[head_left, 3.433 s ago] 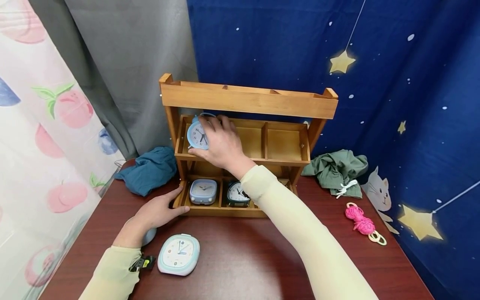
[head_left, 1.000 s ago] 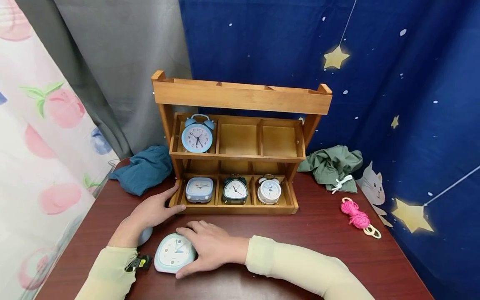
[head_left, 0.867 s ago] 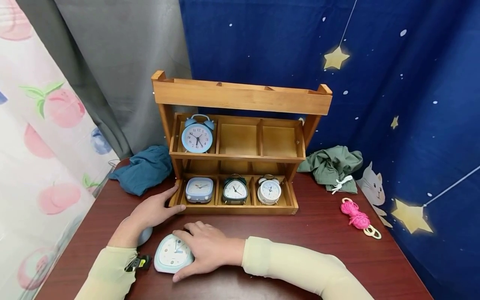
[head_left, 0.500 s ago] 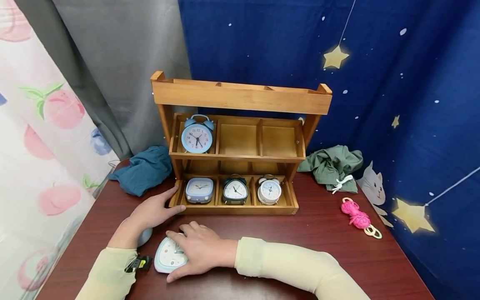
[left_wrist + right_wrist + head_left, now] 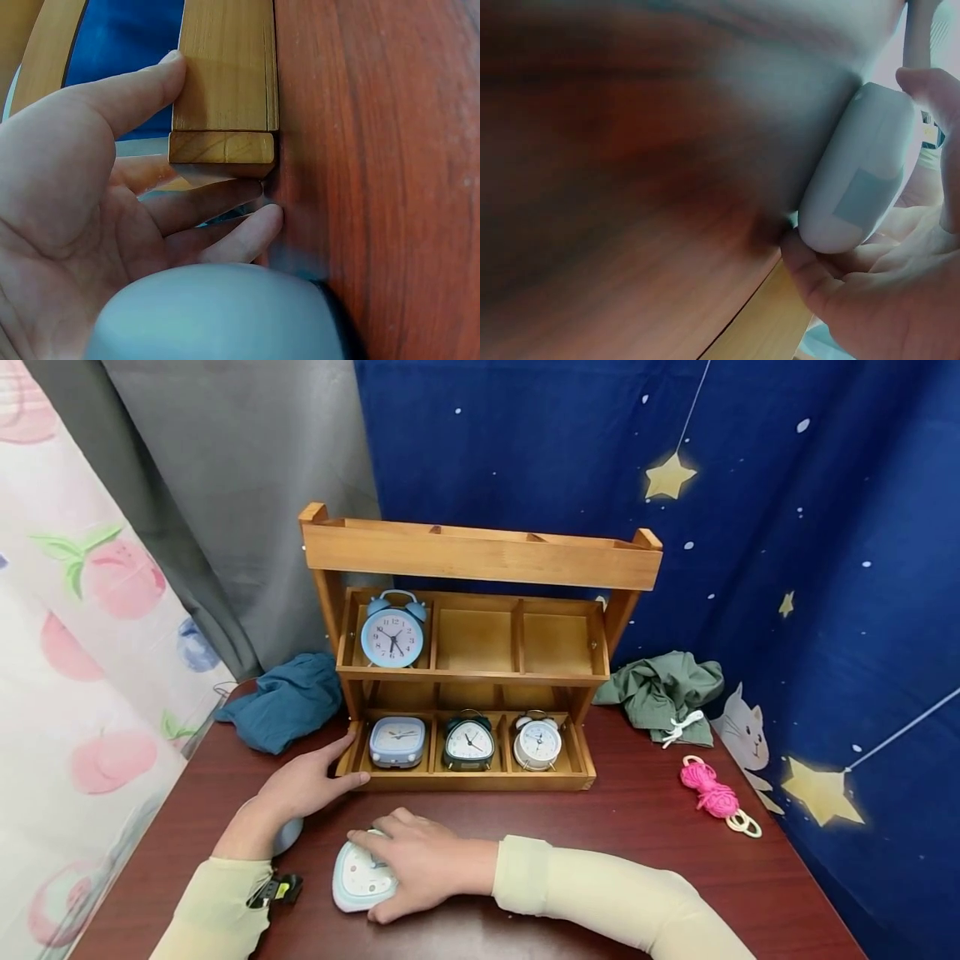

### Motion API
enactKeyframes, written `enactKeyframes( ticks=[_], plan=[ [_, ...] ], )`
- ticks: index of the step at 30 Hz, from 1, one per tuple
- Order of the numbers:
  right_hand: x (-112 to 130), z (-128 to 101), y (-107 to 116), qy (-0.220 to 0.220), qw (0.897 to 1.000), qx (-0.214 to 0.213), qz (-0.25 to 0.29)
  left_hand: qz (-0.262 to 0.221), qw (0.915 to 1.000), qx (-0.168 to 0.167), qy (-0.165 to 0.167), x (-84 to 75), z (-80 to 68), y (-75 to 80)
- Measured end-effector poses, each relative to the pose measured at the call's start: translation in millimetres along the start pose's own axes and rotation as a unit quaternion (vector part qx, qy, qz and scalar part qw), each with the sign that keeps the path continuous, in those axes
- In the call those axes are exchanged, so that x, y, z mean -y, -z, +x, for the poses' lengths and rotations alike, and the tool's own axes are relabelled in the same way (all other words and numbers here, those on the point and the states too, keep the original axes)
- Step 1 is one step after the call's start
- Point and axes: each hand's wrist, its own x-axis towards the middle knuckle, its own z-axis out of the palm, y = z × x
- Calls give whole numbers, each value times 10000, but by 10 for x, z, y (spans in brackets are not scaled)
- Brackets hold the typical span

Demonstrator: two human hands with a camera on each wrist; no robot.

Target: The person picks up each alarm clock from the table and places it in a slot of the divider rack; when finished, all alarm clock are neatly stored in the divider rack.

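- Clocks (image 5: 392,639): four in brown wooden rack (image 5: 480,558), at least one apparently remaining.
- Right fingers (image 5: 371,841) grip rounded pale-blue plastic clock (image 5: 362,881) toward left edge of counter (image 5: 615,818).
- Left fingers (image 5: 249,234), outspread, touch rack.

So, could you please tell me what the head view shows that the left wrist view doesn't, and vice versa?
Only the head view shows the right hand gripping the white-and-mint clock, the pink yarn and the green cloth. Only the left wrist view shows the palm side of the left hand. Both show that hand touching the wooden rack, the tabletop, the blue curtain and apparently the same rounded grey object.
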Motion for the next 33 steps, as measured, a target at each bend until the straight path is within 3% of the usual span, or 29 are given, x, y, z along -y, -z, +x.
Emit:
enactKeyframes(
  ticks=[9, 18, 24, 33],
  plan=[
    [-163, -233, 13, 243, 9996, -148, 0, -9, 10000, -7, 5, -15, 5, -3],
    [-411, -531, 107, 181, 9985, -498, -105, 1, 10000, -3, 6, -23, 1, 0],
    [-615, -706, 503, 74, 9952, -969, -128, 8, 10000, 1, -5, -25, 5, 6],
    [-987, -778, 1251, 40, 9764, -2101, -487, 4, 10000, -15, -78, -16, 2, 2]
  ],
)
